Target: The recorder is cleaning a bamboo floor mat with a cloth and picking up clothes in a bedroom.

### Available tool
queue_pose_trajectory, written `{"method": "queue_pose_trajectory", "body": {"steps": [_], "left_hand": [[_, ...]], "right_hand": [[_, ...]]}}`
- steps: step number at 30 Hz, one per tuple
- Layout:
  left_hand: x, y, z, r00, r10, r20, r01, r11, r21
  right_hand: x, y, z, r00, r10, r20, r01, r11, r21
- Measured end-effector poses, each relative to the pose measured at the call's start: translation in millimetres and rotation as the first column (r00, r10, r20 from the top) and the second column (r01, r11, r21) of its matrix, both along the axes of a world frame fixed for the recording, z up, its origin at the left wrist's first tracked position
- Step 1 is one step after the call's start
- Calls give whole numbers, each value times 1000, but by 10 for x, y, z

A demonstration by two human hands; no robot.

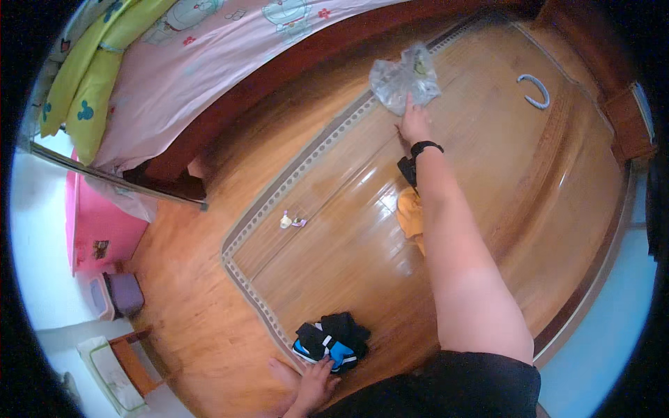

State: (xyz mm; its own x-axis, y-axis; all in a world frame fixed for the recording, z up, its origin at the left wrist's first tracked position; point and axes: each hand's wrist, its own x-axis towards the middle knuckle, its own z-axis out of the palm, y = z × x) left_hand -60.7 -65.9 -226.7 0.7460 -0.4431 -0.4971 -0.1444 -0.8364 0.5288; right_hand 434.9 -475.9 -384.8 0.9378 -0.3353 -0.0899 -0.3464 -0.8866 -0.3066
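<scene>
My right hand (416, 124), with a black band at the wrist, reaches far forward over the floor mat. Its index finger points out and meets the near edge of a crumpled clear plastic bag (402, 78); the other fingers look curled, and whether they grip anything is hidden. At the bottom, my left hand (316, 384) rests with spread fingers on a bunched black, blue and white garment (334, 342). Partly behind my right forearm lie an orange cloth (410, 211) and a black item (407, 171).
Two small wrappers (292, 221) lie on the patterned-edge mat (313, 271). A pale blue headband (538, 91) is at the upper right. Along the upper left stands a bed with a pink sheet (209, 68). A pink bin (107, 222) and a purple container (125, 293) are at the left.
</scene>
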Motion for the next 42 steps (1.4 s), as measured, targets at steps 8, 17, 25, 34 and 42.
{"method": "queue_pose_trajectory", "body": {"steps": [8,17,25,34,42], "left_hand": [[74,14,17,1000,0,5,0,1000,-29],[5,130,-78,999,-21,49,24,998,-61],[-32,197,-146,998,-48,47,53,994,-92],[23,202,69,994,95,53,-90,993,-81],[159,215,155,943,310,122,-277,933,-230]], "right_hand": [[-198,387,331,844,109,526,2,978,-207],[-1481,2203,468,607,705,368,-786,602,143],[-1568,2800,161,673,731,110,-739,669,78],[-1107,2686,-354,942,315,118,-314,695,647],[-1502,1922,612,991,90,-102,127,-350,928]]}}
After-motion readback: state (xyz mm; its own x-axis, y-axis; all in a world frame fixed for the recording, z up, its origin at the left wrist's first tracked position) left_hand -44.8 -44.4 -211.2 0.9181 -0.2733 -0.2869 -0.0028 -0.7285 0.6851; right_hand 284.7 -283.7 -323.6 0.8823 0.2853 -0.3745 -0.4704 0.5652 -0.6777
